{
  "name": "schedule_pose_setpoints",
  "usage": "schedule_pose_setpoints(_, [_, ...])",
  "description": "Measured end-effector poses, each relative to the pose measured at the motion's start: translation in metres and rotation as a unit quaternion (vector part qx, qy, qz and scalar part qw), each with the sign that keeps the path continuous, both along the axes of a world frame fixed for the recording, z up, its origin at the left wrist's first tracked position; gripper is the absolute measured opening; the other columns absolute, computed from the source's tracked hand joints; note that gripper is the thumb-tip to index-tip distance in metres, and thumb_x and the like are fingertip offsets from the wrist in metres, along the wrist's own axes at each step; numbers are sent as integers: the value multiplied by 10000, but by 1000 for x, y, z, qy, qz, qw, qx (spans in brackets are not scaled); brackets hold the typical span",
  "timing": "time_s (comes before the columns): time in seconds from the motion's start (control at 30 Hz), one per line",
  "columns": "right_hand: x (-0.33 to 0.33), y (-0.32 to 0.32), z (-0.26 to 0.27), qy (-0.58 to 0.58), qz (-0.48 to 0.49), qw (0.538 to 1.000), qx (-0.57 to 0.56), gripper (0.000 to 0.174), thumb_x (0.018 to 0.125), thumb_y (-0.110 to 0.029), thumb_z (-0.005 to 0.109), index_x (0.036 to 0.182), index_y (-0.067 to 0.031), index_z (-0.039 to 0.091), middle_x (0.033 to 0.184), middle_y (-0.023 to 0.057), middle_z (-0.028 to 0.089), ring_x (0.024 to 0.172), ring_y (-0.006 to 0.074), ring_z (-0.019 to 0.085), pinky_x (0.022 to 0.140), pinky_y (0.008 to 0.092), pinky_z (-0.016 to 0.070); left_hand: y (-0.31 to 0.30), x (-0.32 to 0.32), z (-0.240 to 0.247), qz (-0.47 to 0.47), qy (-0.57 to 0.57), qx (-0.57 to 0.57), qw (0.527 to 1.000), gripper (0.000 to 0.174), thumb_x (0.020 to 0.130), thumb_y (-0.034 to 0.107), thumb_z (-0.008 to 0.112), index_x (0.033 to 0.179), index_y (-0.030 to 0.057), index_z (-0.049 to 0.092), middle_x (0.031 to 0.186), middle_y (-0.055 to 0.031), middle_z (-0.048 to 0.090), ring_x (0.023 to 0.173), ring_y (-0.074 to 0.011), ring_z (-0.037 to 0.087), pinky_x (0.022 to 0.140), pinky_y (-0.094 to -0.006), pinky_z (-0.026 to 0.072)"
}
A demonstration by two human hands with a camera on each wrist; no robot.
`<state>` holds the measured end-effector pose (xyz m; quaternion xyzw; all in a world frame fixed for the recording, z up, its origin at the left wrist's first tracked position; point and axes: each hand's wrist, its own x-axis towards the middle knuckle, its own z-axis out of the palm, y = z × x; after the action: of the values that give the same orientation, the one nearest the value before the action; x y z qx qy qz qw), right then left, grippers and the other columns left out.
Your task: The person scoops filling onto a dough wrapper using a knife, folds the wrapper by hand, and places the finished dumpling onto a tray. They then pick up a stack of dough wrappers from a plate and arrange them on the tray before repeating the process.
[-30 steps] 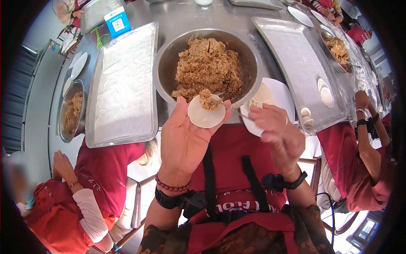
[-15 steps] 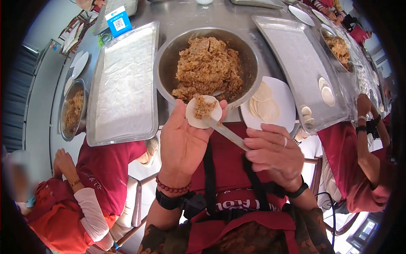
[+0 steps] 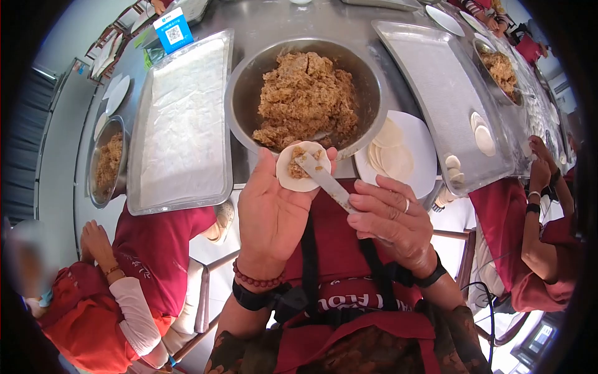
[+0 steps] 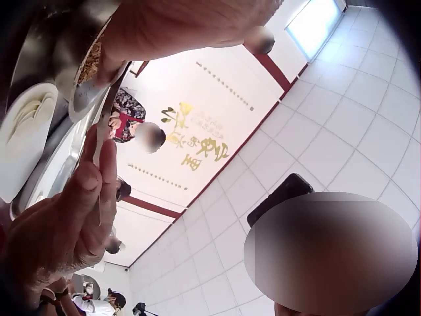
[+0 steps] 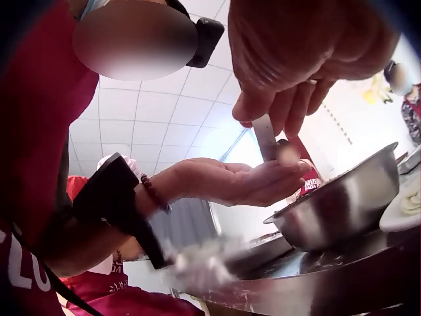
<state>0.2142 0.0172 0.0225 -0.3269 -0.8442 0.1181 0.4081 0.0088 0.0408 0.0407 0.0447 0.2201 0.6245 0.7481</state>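
Palm up, the left hand (image 3: 272, 215) supports a round dough wrapper (image 3: 288, 181) on its relaxed fingers, just in front of the big steel bowl (image 3: 235, 118). A small lump of brown filling (image 3: 298, 168) lies in the middle of the wrapper. The right hand (image 3: 398, 225) pinches a flat metal spatula (image 3: 330, 188), whose tip presses on the filling. In the right wrist view the spatula (image 5: 264, 137) points down from the right hand (image 5: 302, 59) onto the left hand (image 5: 230, 182). More brown filling (image 3: 305, 93) is heaped in the bowl.
Floured trays stand left (image 3: 180, 131) and right (image 3: 436, 93) of the bowl. A white plate (image 3: 423, 137) with several wrappers (image 3: 393, 156) is right of the hands. Smaller filling bowls stand at both sides; other people sit left and right.
The spatula has turned and its tip has moved onto the filling, which now looks flatter on the wrapper. The right hand has shifted slightly left. The left hand has barely moved.
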Motion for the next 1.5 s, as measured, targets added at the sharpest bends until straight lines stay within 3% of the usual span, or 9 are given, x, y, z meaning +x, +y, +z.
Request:
schedule_pose_setpoints(0.1, [2,-3,2,-21,4,1000,7,261,737,-155,797,989,-136,728,1091,52,731,1153,263,652,1010,419,485,1,-1,-6,-4,6,-3,1000,472,1086,295,289,1421,-34,334,1379,-284,483,1296,-522,433,1113,-593,382])
schedule_pose_setpoints(0.3, [13,-5,8,72,0,997,-26,268,726,-192,793,982,-143,733,1096,56,728,1144,282,655,998,429,490,2,-2,-7,-1,13,0,1000,520,1085,330,270,1383,-88,357,1378,-308,470,1310,-516,420,1131,-574,368])
schedule_pose_setpoints(0.63, [1,-3,0,14,28,1000,2,260,740,-195,795,991,-169,730,1117,29,722,1182,248,632,1018,406,488,-2,-1,-5,4,25,-5,1000,608,1079,378,260,1345,-159,364,1390,-328,444,1343,-495,391,1155,-560,339])
schedule_pose_setpoints(0.83, [18,2,3,153,22,983,-95,198,777,-225,749,952,-134,734,1043,65,744,1150,297,653,1041,461,439,1,-5,-7,13,35,2,999,600,1081,362,261,1361,-163,340,1402,-326,432,1347,-492,386,1165,-554,329])
schedule_pose_setpoints(0.93, [15,8,2,195,-40,974,-108,182,790,-222,733,939,-117,735,1007,78,751,1136,322,659,1044,486,419,0,-4,-8,22,32,2,999,572,1082,353,273,1347,-146,362,1369,-301,468,1317,-464,428,1145,-537,357])
schedule_pose_setpoints(1.0, [14,9,6,117,-31,989,-81,213,769,-212,760,960,-119,734,1035,73,744,1138,304,658,1017,461,453,1,-4,-9,17,35,-3,999,528,1083,349,291,1308,-110,425,1294,-255,546,1248,-417,520,1103,-509,421])
schedule_pose_setpoints(1.2, [2,3,6,-15,-3,1000,17,266,745,-204,792,997,-147,727,1091,48,726,1146,253,652,997,419,493,2,-7,-11,33,37,-13,999,548,1085,360,268,1307,-115,429,1287,-253,546,1259,-405,515,1104,-492,421])
schedule_pose_setpoints(1.33, [11,3,16,11,18,999,-27,196,770,-170,776,962,-156,735,1086,40,725,1153,249,649,1008,414,483,2,-10,-12,27,59,3,998,544,1085,357,271,1308,-115,423,1286,-254,544,1266,-416,506,1109,-498,415])
schedule_pose_setpoints(1.5, [16,28,3,55,-94,993,-50,147,789,-141,753,930,-107,729,1003,29,734,1156,280,640,985,420,478,-6,-10,-7,19,33,4,999,521,1082,353,287,1323,-94,404,1308,-257,525,1280,-446,483,1122,-531,397])
